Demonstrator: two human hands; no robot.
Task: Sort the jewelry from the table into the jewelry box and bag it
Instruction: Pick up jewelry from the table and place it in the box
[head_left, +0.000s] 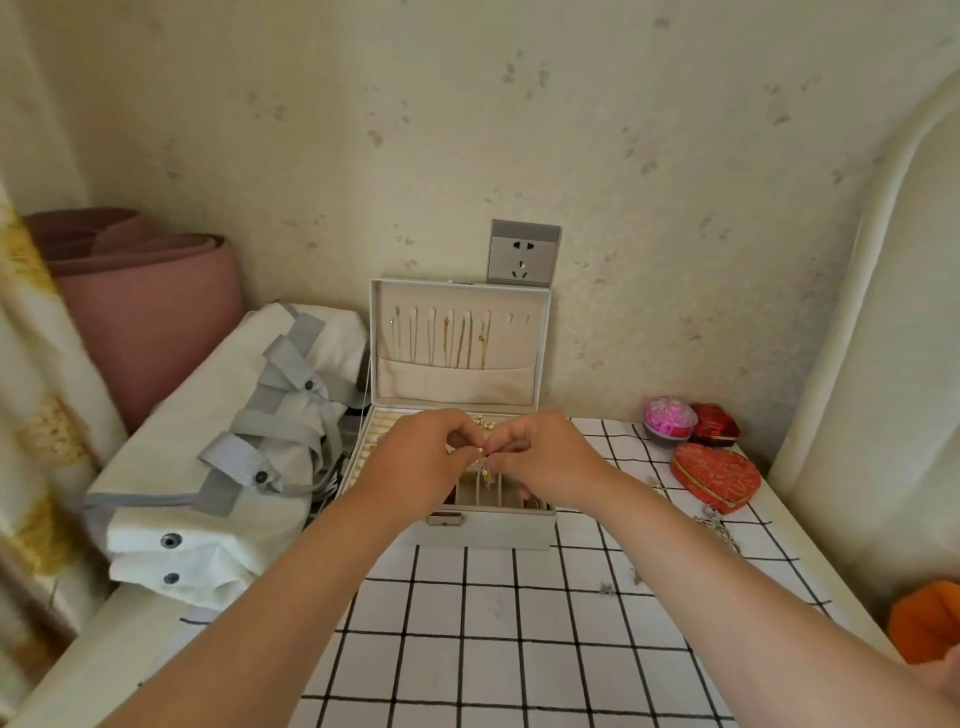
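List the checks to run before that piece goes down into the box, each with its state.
1. Box open: lid of the jewelry box stands up, ok.
2. Grip: left hand and right hand pinch the small gold piece, ok.
3. Position: both hands above the box's compartments, ok.
4. Free slot under the piece: cannot tell, hands hide it.
5. Leftovers: silver chain lies on the table at right, not ok.
6. Bagging: white bag lies beside the box, ok.

Jewelry box (483, 531): matt grey leatherette shell, beige velvety lining, shiny metal clasp (444, 518). Chains (457, 344) in lid: gold metal. Small jewelry piece (485, 472): shiny gold metal. Bag (208, 540): matt white cloth, grey woven straps (288, 361). Heart box (714, 475): glossy red brocade. Tablecloth (493, 629): smooth.
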